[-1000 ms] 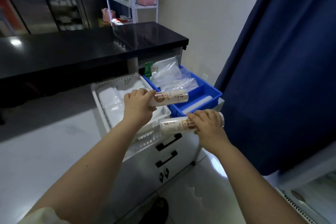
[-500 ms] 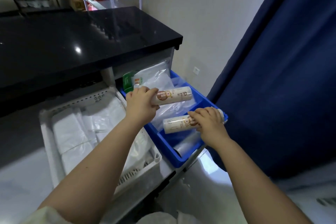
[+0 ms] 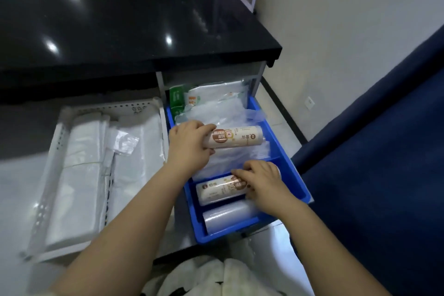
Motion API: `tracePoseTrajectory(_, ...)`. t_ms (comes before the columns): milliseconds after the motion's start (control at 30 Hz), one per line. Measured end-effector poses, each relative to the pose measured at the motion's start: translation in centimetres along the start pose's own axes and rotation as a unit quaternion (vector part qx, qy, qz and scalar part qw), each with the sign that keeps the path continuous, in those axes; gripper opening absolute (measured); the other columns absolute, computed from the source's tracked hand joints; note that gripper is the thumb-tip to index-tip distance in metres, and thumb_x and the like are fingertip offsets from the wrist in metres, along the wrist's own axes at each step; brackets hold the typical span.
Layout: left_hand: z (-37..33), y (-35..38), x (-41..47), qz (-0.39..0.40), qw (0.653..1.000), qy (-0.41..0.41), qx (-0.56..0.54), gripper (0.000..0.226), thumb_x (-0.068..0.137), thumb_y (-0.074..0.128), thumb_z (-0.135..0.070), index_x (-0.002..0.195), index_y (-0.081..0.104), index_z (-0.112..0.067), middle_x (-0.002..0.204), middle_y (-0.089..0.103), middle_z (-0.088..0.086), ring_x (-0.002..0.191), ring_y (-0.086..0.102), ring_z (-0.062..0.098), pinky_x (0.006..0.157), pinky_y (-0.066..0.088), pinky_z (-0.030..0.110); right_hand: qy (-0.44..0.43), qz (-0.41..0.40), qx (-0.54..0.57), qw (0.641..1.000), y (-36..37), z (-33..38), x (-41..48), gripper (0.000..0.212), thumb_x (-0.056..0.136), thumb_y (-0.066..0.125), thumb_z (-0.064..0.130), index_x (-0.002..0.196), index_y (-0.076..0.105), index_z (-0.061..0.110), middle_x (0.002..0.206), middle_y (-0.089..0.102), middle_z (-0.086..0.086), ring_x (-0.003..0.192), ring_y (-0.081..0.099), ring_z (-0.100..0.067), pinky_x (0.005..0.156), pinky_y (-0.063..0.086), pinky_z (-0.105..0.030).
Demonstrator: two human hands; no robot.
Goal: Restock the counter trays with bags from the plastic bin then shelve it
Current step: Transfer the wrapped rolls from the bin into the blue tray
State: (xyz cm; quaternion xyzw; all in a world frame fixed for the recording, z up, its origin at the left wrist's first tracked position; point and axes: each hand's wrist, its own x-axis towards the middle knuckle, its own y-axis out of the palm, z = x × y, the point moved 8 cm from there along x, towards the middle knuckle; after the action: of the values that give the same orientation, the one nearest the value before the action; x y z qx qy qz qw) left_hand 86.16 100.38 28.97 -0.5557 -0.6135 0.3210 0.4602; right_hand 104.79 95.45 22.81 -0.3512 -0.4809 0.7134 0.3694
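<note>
Fingers, left hand: wrapped round upper roll
Fingers, right hand: clamped on lower roll
Axis: both crosswise in blue tray

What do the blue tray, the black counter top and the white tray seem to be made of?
Blue tray: moulded plastic, smooth, slightly glossy, uniform colour. Black counter top: probably polished stone or laminate; it shows sharp light reflections. White tray: likely plastic, perhaps painted metal; matte rim with punched holes.
</note>
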Motion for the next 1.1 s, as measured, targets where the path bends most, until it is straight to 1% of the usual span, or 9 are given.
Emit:
tracePoseTrajectory(100,-0.2,-0.3,-1.0,-0.019,0.999,-0.034,0.014,0.059,0.071,0.077,-0.035,0.127,0.056,-0.034,0.116,0.058,-0.005,0.110,0.048,0.022,0.095,0.029,0.039,-0.056,0.035,0.003,0.998,-0.1,-0.1,0.5,0.062,0.083,0.061,0.029,0.136,0.031,0.046,0.129,0.033,0.012,0.119,0.023,-0.017,0.105,0.020,-0.035)
tracePoseTrajectory(233,-0.6,-0.6,-3.6,-0.049,0.995,-0.085,0.025,0.060,0.067,0.079,-0.029,0.124,0.060,-0.029,0.115,0.059,-0.001,0.108,0.050,0.026,0.092,0.031,0.041,-0.120,0.045,-0.009,0.992,-0.2,0.2,0.6,0.061,0.085,0.059,0.034,0.139,0.032,0.039,0.131,0.035,0.008,0.122,0.025,-0.017,0.110,0.018,-0.038)
tracePoseTrajectory(367,-0.9,-1.4,-6.6,-0.094,0.988,-0.121,0.017,0.061,0.063,0.083,-0.024,0.121,0.064,-0.026,0.115,0.061,0.001,0.107,0.053,0.027,0.091,0.035,0.042,-0.170,0.046,-0.011,0.984,-0.1,0.4,0.1,0.054,0.088,0.056,0.035,0.138,0.035,0.037,0.130,0.035,0.008,0.121,0.024,-0.016,0.107,0.023,-0.038)
tracePoseTrajectory(433,-1.2,-1.8,-7.7,-0.105,0.987,-0.121,0.030,0.061,0.063,0.083,-0.024,0.121,0.064,-0.025,0.115,0.061,0.001,0.107,0.054,0.026,0.091,0.036,0.043,-0.202,0.044,-0.004,0.978,-0.1,0.9,-0.2,0.048,0.088,0.055,0.032,0.135,0.041,0.035,0.131,0.039,0.009,0.122,0.029,-0.018,0.106,0.027,-0.038)
tracePoseTrajectory(567,-1.8,-2.7,-9.0,-0.123,0.985,-0.116,0.043,0.061,0.061,0.084,-0.022,0.119,0.065,-0.024,0.111,0.062,0.001,0.102,0.056,0.026,0.087,0.038,0.043,-0.291,0.070,0.012,0.954,0.3,4.5,-0.5,0.040,0.087,0.057,0.025,0.127,0.054,0.031,0.130,0.050,0.006,0.116,0.040,-0.020,0.097,0.034,-0.037)
tracePoseTrajectory(700,-1.9,-3.5,-10.0,-0.139,0.983,-0.106,0.055,0.058,0.059,0.083,-0.019,0.116,0.068,-0.022,0.108,0.064,0.002,0.098,0.059,0.028,0.084,0.042,0.045,-0.378,0.111,-0.048,0.918,1.4,9.2,-1.0,0.043,0.085,0.061,0.032,0.127,0.052,0.035,0.131,0.050,0.006,0.109,0.040,-0.021,0.091,0.036,-0.041)
tracePoseTrajectory(900,-1.0,-3.9,-11.6,-0.148,0.980,-0.129,0.046,0.058,0.062,0.080,-0.020,0.118,0.066,-0.026,0.109,0.063,-0.001,0.099,0.057,0.025,0.086,0.040,0.042,-0.380,0.129,-0.138,0.906,2.4,10.9,-0.4,0.040,0.087,0.056,0.044,0.126,0.049,0.038,0.130,0.044,-0.005,0.122,0.033,-0.030,0.104,0.027,-0.051)
tracePoseTrajectory(1033,-0.4,-4.2,-12.1,-0.144,0.978,-0.140,0.056,0.058,0.064,0.078,-0.017,0.119,0.064,-0.027,0.109,0.061,-0.001,0.100,0.054,0.024,0.088,0.033,0.040,-0.370,0.107,-0.131,0.913,1.5,10.4,-0.5,0.037,0.087,0.055,0.042,0.123,0.050,0.035,0.124,0.046,-0.004,0.114,0.039,-0.026,0.099,0.033,-0.045)
tracePoseTrajectory(1100,-0.1,-4.9,-12.0,-0.157,0.975,-0.149,0.059,0.056,0.063,0.078,-0.015,0.116,0.066,-0.025,0.107,0.062,0.001,0.099,0.055,0.026,0.088,0.035,0.043,-0.360,0.096,-0.111,0.922,0.8,9.9,-0.9,0.038,0.086,0.055,0.041,0.123,0.047,0.032,0.121,0.047,-0.003,0.110,0.041,-0.025,0.094,0.036,-0.042)
